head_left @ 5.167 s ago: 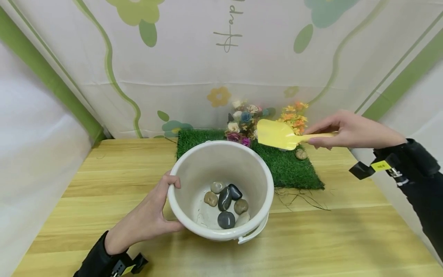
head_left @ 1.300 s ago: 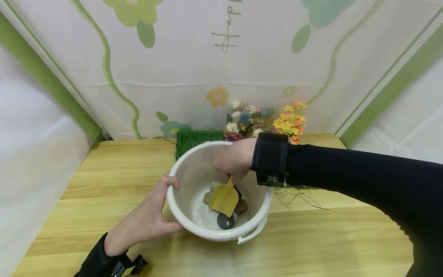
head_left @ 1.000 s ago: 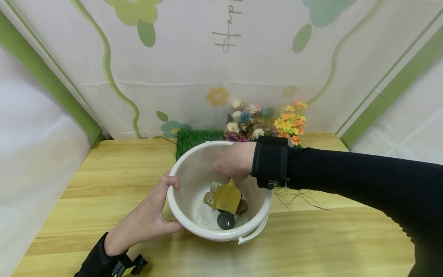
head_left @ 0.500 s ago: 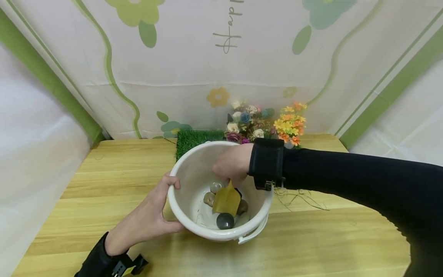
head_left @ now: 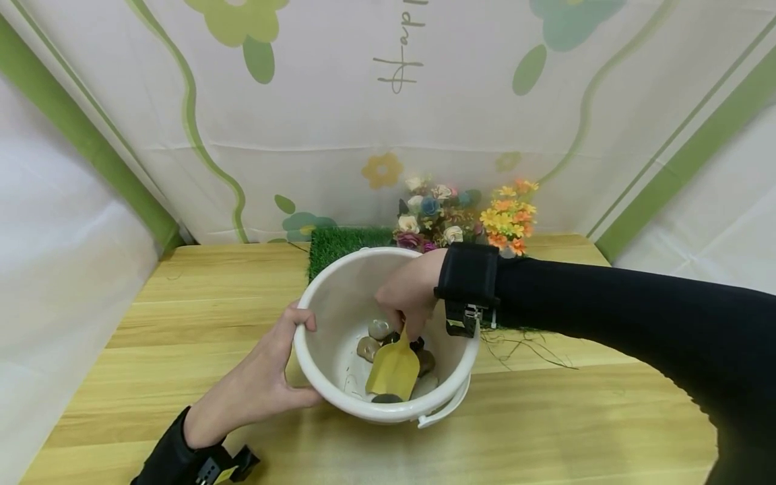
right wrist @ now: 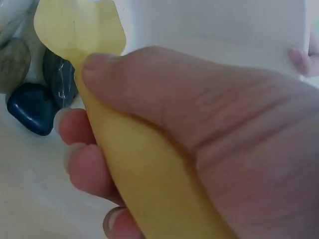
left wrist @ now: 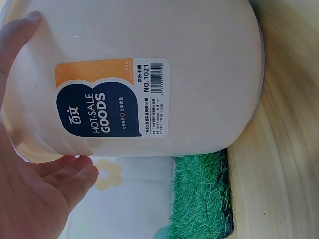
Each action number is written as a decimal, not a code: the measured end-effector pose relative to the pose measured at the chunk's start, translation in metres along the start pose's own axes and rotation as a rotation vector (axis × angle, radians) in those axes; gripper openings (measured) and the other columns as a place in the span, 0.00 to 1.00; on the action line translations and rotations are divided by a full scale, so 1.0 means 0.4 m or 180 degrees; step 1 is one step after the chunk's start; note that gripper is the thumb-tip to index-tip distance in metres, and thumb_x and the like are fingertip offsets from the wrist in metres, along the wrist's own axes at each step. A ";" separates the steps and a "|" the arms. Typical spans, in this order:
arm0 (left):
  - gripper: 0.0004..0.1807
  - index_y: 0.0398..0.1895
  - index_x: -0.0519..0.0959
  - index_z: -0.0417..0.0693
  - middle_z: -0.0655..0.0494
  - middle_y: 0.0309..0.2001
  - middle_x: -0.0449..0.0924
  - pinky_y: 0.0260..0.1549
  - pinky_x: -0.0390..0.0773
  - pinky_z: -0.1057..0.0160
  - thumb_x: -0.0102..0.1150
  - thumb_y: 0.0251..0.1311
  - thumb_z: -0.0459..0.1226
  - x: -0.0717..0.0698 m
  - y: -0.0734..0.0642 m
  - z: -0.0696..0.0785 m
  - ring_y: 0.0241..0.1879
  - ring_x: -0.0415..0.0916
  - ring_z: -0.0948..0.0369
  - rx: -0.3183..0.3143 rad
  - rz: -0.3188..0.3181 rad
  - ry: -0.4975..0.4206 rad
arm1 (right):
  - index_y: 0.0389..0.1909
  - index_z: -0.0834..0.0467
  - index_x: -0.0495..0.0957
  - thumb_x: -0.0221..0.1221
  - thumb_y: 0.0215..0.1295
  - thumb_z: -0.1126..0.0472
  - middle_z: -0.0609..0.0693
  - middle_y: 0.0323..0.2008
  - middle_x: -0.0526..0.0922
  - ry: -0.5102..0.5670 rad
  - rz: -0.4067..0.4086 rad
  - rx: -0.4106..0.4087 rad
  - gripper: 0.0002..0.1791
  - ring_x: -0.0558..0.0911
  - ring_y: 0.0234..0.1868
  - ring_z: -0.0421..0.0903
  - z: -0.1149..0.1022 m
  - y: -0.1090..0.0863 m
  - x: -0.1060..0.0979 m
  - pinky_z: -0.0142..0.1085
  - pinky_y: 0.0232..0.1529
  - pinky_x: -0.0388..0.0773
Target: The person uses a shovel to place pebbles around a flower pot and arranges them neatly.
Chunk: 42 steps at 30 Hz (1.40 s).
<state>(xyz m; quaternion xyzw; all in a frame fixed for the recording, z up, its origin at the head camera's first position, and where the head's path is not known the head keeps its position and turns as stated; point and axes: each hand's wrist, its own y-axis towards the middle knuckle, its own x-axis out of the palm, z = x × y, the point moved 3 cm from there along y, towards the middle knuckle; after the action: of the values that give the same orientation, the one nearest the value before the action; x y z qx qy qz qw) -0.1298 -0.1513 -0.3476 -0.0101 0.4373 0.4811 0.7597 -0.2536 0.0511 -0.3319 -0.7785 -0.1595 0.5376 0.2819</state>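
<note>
A white plastic bucket (head_left: 322,391) stands on the table with several smooth stones on its floor. My left hand (head_left: 261,377) grips its left rim, fingers hooked over the edge and thumb along the outside. Down inside the bucket, my right hand (head_left: 415,286) holds a yellow toy shovel (head_left: 394,370) by its handle, thumb on top and fingers curled beneath. The shovel's blade points toward the near wall and partly covers a dark grey stone (head_left: 386,399). A tan stone (head_left: 367,349) and a pale stone (head_left: 379,329) lie left of the blade. In the right wrist view, a blue-black stone (right wrist: 33,108) lies beside the handle.
Behind the bucket is an artificial grass mat (head_left: 345,246), with mixed flowers (head_left: 430,209) and orange-yellow flowers (head_left: 509,215) on it. Loose dark strands (head_left: 533,347) lie on the wooden table (head_left: 200,310) to the right. A printed curtain (head_left: 291,121) hangs behind.
My right hand has brought the shovel from over the grass mat down into the bucket. In the last half second its blade slid nearer, over the dark grey stone. My left hand stayed put.
</note>
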 end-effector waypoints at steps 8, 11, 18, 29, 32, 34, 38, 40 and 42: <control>0.42 0.48 0.55 0.48 0.50 0.60 0.58 0.39 0.75 0.60 0.71 0.38 0.53 0.001 -0.002 -0.001 0.55 0.63 0.55 0.0021 0.0015 0.0008 | 0.08 0.51 0.63 0.59 0.56 0.55 0.44 0.09 0.60 0.0238 -0.0173 -0.0144 0.21 0.63 0.10 0.41 0.021 0.024 0.009 0.32 0.15 0.56; 0.42 0.48 0.55 0.48 0.50 0.61 0.57 0.41 0.75 0.59 0.71 0.38 0.53 0.002 -0.003 -0.001 0.56 0.62 0.55 0.0011 0.0003 0.0017 | 0.08 0.53 0.62 0.59 0.57 0.58 0.47 0.10 0.59 0.0375 -0.0169 -0.0151 0.22 0.61 0.11 0.42 -0.017 -0.003 -0.011 0.33 0.17 0.56; 0.42 0.48 0.55 0.49 0.49 0.60 0.58 0.39 0.75 0.60 0.71 0.38 0.54 0.003 -0.002 -0.001 0.54 0.63 0.55 0.0009 0.0003 0.0020 | 0.08 0.55 0.61 0.59 0.58 0.63 0.46 0.10 0.57 0.0491 -0.0108 -0.0024 0.22 0.59 0.12 0.41 -0.091 -0.050 -0.049 0.32 0.18 0.53; 0.41 0.48 0.55 0.49 0.49 0.57 0.59 0.38 0.76 0.60 0.72 0.37 0.52 0.004 -0.003 -0.003 0.53 0.64 0.55 0.0023 -0.0002 -0.0003 | 0.10 0.57 0.66 0.58 0.59 0.64 0.43 0.10 0.61 0.0729 -0.0205 -0.0077 0.19 0.63 0.12 0.39 -0.114 -0.065 -0.066 0.30 0.19 0.58; 0.41 0.48 0.55 0.49 0.49 0.58 0.58 0.38 0.76 0.60 0.71 0.38 0.53 0.003 -0.003 -0.003 0.52 0.64 0.55 0.0004 -0.0009 0.0008 | 0.10 0.57 0.66 0.58 0.60 0.64 0.43 0.10 0.61 0.0732 -0.0216 -0.0085 0.19 0.64 0.13 0.39 -0.115 -0.066 -0.068 0.30 0.19 0.59; 0.41 0.48 0.55 0.50 0.49 0.57 0.59 0.37 0.76 0.60 0.71 0.38 0.53 0.002 -0.003 -0.003 0.52 0.65 0.55 -0.0013 -0.0008 0.0018 | 0.10 0.57 0.65 0.58 0.60 0.64 0.43 0.10 0.61 0.0722 -0.0210 -0.0092 0.20 0.65 0.13 0.40 -0.114 -0.066 -0.068 0.30 0.20 0.59; 0.42 0.48 0.55 0.49 0.49 0.58 0.58 0.37 0.76 0.61 0.71 0.38 0.53 0.002 -0.003 -0.002 0.52 0.64 0.55 -0.0011 -0.0016 0.0012 | 0.10 0.58 0.67 0.58 0.60 0.63 0.43 0.09 0.63 0.0692 -0.0195 -0.0138 0.19 0.67 0.13 0.39 -0.112 -0.064 -0.067 0.29 0.20 0.60; 0.41 0.48 0.55 0.48 0.49 0.58 0.58 0.37 0.76 0.61 0.72 0.38 0.53 0.002 -0.003 -0.002 0.52 0.64 0.55 -0.0001 -0.0017 -0.0003 | 0.12 0.60 0.70 0.58 0.60 0.63 0.43 0.10 0.65 0.0671 -0.0202 -0.0153 0.17 0.68 0.13 0.39 -0.112 -0.063 -0.067 0.29 0.21 0.61; 0.42 0.48 0.54 0.49 0.49 0.58 0.58 0.36 0.76 0.61 0.72 0.38 0.52 0.001 -0.002 -0.002 0.53 0.64 0.55 -0.0002 -0.0019 -0.0014 | 0.13 0.61 0.71 0.58 0.60 0.63 0.42 0.10 0.66 0.0663 -0.0210 -0.0169 0.16 0.68 0.14 0.39 -0.111 -0.063 -0.067 0.29 0.21 0.62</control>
<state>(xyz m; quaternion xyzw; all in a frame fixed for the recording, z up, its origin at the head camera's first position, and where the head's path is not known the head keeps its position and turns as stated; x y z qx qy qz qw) -0.1296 -0.1518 -0.3487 -0.0105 0.4354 0.4791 0.7621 -0.2209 0.0442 -0.2849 -0.8317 -0.1691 0.4398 0.2938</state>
